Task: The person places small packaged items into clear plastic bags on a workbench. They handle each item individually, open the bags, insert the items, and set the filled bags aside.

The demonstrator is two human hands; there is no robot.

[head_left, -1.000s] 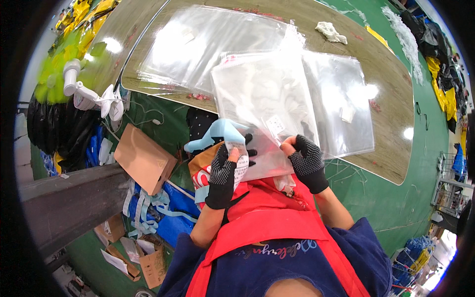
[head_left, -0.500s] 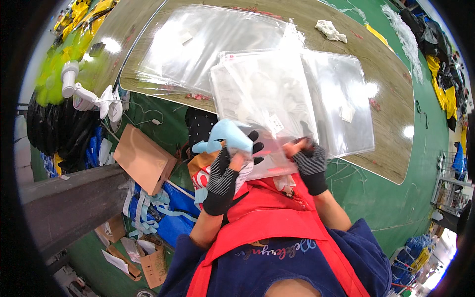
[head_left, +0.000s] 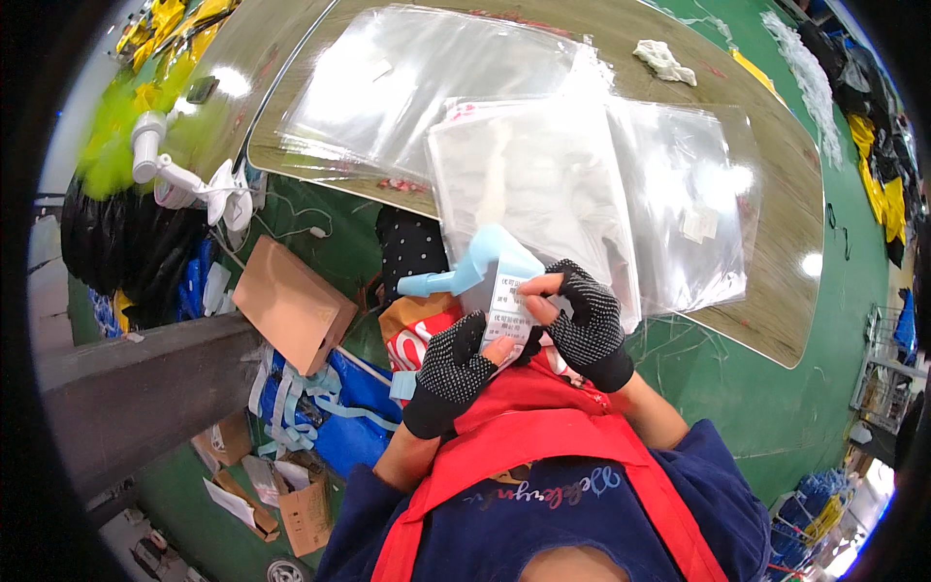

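A strip of white printed labels (head_left: 508, 308) with a light blue backing band (head_left: 483, 256) is in front of my apron. My left hand (head_left: 452, 373) is closed on the strip's lower end, thumb on top. My right hand (head_left: 585, 325), its thumb and finger bare at the tips, pinches a label at the strip's right edge. Both hands wear black fingerless gloves with white dots. Just beyond them, a middle pile of clear plastic bags (head_left: 529, 179) lies at the table's near edge. To its right is another stack of clear bags (head_left: 669, 175) with a small white label on top.
More clear bags (head_left: 407, 82) spread over the far left of the wood-patterned table (head_left: 776, 291). A crumpled white cloth (head_left: 664, 61) lies at the back. Left of me stand a brown cardboard box (head_left: 291, 303) and a dark beam (head_left: 145, 388). Cut light blue strips (head_left: 286, 398) lie below.
My right hand has left the clear bag near the table edge and moved to the label strip. The labelled bag no longer overhangs there. My left hand has turned the strip's labels upward.
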